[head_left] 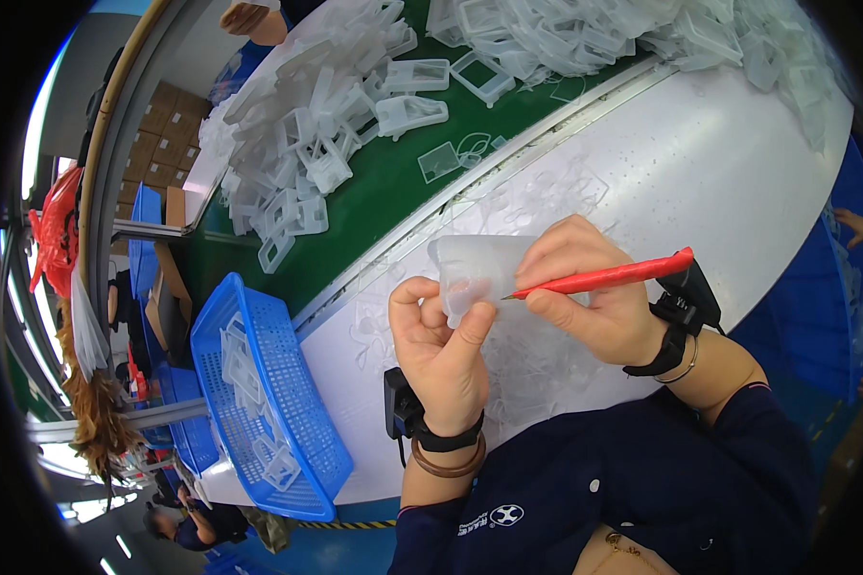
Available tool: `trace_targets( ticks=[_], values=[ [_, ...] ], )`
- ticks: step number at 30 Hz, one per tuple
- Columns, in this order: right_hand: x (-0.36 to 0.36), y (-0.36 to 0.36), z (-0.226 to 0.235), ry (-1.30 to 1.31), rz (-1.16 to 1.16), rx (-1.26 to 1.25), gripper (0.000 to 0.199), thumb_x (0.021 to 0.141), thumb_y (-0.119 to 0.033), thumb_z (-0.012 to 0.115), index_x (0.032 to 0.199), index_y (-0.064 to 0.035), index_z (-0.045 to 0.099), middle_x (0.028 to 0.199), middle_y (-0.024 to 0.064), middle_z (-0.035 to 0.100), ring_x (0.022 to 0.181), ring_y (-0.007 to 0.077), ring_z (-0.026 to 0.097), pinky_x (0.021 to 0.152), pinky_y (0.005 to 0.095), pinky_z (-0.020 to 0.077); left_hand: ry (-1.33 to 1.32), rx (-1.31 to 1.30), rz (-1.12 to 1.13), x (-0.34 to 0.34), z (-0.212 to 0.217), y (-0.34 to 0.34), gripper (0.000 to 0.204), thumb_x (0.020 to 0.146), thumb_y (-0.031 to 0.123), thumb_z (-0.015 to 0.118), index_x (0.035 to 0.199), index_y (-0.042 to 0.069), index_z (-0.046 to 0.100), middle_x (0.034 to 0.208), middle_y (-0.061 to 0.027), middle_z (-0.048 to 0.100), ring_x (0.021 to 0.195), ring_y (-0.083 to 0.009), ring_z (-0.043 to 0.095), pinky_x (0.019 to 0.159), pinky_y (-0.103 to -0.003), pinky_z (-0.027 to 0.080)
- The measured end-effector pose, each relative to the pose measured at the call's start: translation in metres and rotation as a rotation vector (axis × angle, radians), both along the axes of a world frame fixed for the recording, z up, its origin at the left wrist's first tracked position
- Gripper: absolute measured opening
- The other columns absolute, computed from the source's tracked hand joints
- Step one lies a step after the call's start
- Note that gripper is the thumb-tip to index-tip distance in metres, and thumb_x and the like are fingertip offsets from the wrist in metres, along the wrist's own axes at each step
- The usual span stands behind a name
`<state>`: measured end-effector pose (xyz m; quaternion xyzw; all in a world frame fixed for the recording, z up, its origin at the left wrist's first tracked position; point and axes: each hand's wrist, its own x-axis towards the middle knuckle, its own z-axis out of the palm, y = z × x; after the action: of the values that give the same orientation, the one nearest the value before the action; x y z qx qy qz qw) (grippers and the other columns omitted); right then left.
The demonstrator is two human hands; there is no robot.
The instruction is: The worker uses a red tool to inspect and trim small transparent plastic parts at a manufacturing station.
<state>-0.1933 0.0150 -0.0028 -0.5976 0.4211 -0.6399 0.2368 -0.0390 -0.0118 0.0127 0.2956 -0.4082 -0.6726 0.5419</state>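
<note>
Basket [302,422] at far left, blue, perforated, holding a few clear frames; beside it, white table [719,172] under both hands, green belt [374,192] beyond with heaps of clear frames [307,125]. Left hand [441,350] closed around lower end of translucent part [479,268], thumb pressed across its face, fingers curled behind; part raised above table, between both hands. Right hand [594,297] pinched shut on red tool [604,278], tip touching part's edge. Probably light, thin-walled moulded plastic, fairly stiff yet liable to flex or scratch; likely smooth and a bit slippery. Best held at thicker lower rim with thumb opposing fingers, clear of edge under tool tip; gentle squeeze, not crushing.
</note>
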Motion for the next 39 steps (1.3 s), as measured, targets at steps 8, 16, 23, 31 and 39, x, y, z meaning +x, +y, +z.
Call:
trace_targets(
  ticks=[8,16,23,31,39],
  values=[
    [0.004,-0.006,-0.006,0.366,-0.184,-0.204,0.014,0.074,-0.006,0.066,0.085,-0.0022,0.06,0.085,0.0099,0.062,0.073,0.0256,0.056,0.067,0.0336,0.0444,-0.111,-0.096,-0.022,0.003,-0.01,-0.002,0.04,0.079,-0.008,0.057,0.111,0.009,0.04,0.101,-0.0074,0.059,0.092,-0.0161,0.057,0.08,-0.03,0.045],
    [-0.06,-0.02,0.0,0.263,-0.739,-0.177,0.012,0.076,0.001,0.064,0.086,0.0001,0.058,0.078,0.0104,0.061,0.069,0.0241,0.058,0.063,0.029,0.0457,0.094,-0.283,0.073,0.052,0.03,0.001,0.037,0.082,-0.003,0.051,0.116,0.01,0.043,0.104,-0.0084,0.055,0.097,-0.0186,0.054,0.088,-0.034,0.042],
    [-0.079,-0.018,-0.001,-0.223,-0.006,0.384,0.018,0.085,-0.017,0.058,0.082,0.0005,0.058,0.073,0.0038,0.059,0.066,0.0101,0.052,0.06,0.0224,0.0408,0.054,-0.305,0.191,0.064,0.034,0.001,0.033,0.082,-0.004,0.05,0.114,0.003,0.047,0.108,-0.0136,0.054,0.091,-0.0207,0.057,0.079,-0.032,0.047],
    [-0.012,-0.002,0.015,-0.098,0.253,0.156,0.006,0.077,-0.008,0.065,0.082,-0.0047,0.064,0.085,0.0057,0.061,0.084,0.0177,0.055,0.075,0.0298,0.0433,-0.087,0.076,-0.06,0.024,-0.002,0.006,0.045,0.074,-0.005,0.063,0.115,0.0,0.047,0.1,-0.0108,0.057,0.079,-0.0157,0.059,0.068,-0.025,0.048],
    [-0.001,-0.004,0.005,0.029,0.261,0.062,0.011,0.077,-0.011,0.066,0.086,-0.0067,0.067,0.08,0.0025,0.06,0.077,0.0162,0.053,0.069,0.0287,0.042,-0.114,0.017,-0.153,0.024,-0.007,0.007,0.048,0.072,-0.007,0.064,0.116,-0.001,0.046,0.1,-0.0116,0.057,0.084,-0.0153,0.059,0.066,-0.023,0.049]
  ],
)
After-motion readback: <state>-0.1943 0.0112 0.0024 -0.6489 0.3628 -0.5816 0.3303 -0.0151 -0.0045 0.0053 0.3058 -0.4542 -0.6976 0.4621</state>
